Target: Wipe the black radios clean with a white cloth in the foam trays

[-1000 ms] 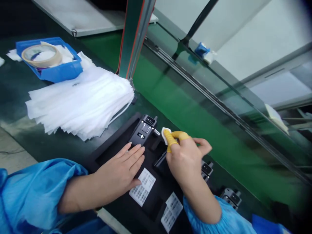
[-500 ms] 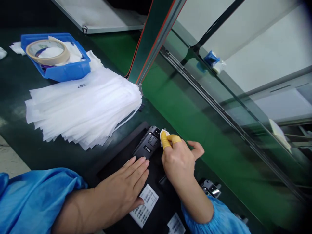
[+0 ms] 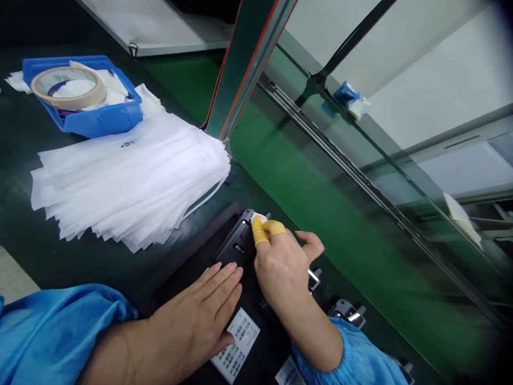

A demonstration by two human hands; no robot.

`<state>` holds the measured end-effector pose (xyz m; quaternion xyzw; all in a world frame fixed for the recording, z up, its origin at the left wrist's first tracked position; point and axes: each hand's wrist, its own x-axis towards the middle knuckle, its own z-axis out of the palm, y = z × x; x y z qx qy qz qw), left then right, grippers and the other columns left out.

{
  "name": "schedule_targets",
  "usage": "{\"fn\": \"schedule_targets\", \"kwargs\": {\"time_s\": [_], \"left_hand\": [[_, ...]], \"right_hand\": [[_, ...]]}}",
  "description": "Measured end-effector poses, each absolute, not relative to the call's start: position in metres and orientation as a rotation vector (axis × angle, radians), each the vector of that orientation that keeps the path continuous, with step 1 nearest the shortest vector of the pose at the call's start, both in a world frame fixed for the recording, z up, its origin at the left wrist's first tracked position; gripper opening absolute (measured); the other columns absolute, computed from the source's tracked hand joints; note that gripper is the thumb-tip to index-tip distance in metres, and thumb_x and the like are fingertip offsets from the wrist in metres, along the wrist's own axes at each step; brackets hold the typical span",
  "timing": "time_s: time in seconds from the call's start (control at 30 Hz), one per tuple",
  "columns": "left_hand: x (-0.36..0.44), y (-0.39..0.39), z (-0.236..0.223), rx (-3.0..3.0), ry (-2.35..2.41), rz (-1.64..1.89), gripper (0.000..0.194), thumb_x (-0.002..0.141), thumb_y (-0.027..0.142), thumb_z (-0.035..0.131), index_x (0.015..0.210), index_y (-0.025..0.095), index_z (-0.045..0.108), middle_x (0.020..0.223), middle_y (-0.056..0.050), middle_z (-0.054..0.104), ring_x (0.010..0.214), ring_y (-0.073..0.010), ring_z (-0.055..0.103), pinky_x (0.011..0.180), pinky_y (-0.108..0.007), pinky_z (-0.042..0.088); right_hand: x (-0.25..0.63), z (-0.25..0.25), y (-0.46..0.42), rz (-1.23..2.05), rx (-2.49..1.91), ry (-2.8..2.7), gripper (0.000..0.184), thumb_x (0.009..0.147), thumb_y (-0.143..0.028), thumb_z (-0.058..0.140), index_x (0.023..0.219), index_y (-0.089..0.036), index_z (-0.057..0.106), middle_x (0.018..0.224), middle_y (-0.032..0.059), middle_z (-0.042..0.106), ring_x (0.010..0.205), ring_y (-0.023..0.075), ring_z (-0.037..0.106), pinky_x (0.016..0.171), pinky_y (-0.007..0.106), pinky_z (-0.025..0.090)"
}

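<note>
A dark handheld device (image 3: 232,247) marked "Riton" lies on a black mat (image 3: 188,262). My left hand (image 3: 200,310) rests flat over its lower part, fingers stretched out side by side. Yellow finger cots cover two fingers of my right hand (image 3: 284,262), which pinches a small white wipe (image 3: 258,218) against the device's top end. Most of the wipe is hidden under those fingers. A white label sheet (image 3: 238,345) with printed codes lies just below my left hand, partly under the thumb.
A fanned stack of white bags (image 3: 128,182) lies at the left. Behind it, a blue bin (image 3: 108,125) holds a roll of tape (image 3: 96,97) and white wipes. More devices (image 3: 347,311) sit by my right forearm. A green partition (image 3: 272,160) borders the table's far side.
My right hand has shifted slightly left with the wipe, moving across the device's top and covering more of it. My left hand keeps its place on the device. The view has moved slightly.
</note>
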<state>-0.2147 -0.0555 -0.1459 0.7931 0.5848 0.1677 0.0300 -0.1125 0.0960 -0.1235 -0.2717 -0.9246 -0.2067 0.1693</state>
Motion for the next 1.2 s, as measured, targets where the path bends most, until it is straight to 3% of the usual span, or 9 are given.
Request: {"fn": "schedule_targets", "kwargs": {"time_s": [0.3, 0.53, 0.8, 1.2], "left_hand": [[-0.215, -0.057, -0.149, 2.456, 1.816, 0.527, 0.049, 0.093, 0.042, 0.042, 0.124, 0.006, 0.052, 0.136, -0.017, 0.049, 0.129, -0.0259, 0.042, 0.109, -0.040, 0.031], [-0.217, -0.056, -0.145, 2.487, 1.807, 0.526, 0.048, 0.092, 0.041, 0.043, 0.122, 0.005, 0.054, 0.134, -0.018, 0.051, 0.125, -0.0271, 0.048, 0.105, -0.039, 0.036], [-0.215, -0.054, -0.143, 2.477, 1.864, 0.565, 0.046, 0.091, 0.039, 0.044, 0.120, 0.006, 0.055, 0.132, -0.016, 0.054, 0.124, -0.0256, 0.049, 0.106, -0.037, 0.034], [-0.224, -0.054, -0.127, 2.542, 1.843, 0.494, 0.044, 0.092, 0.036, 0.042, 0.122, 0.005, 0.054, 0.131, -0.016, 0.054, 0.122, -0.0257, 0.051, 0.103, -0.036, 0.036]], "right_hand": [[-0.112, -0.122, 0.098, -0.636, -0.786, -2.588, 0.029, 0.073, 0.000, 0.041, 0.061, -0.017, 0.060, 0.070, 0.0000, 0.054, 0.066, 0.0119, 0.043, 0.085, 0.039, 0.021], [-0.082, -0.132, 0.095, -0.537, -0.950, -2.526, 0.028, 0.076, -0.001, 0.041, 0.064, -0.019, 0.059, 0.065, -0.0015, 0.050, 0.065, 0.0129, 0.042, 0.084, 0.039, 0.023], [-0.101, -0.117, 0.103, -0.519, -0.681, -2.657, 0.031, 0.077, -0.002, 0.043, 0.073, -0.023, 0.065, 0.084, -0.0006, 0.063, 0.073, 0.0130, 0.045, 0.087, 0.040, 0.020], [-0.072, -0.120, 0.114, -0.646, -0.819, -2.562, 0.029, 0.076, -0.001, 0.042, 0.072, -0.020, 0.065, 0.080, 0.0009, 0.063, 0.067, 0.0119, 0.045, 0.086, 0.040, 0.023]]}}
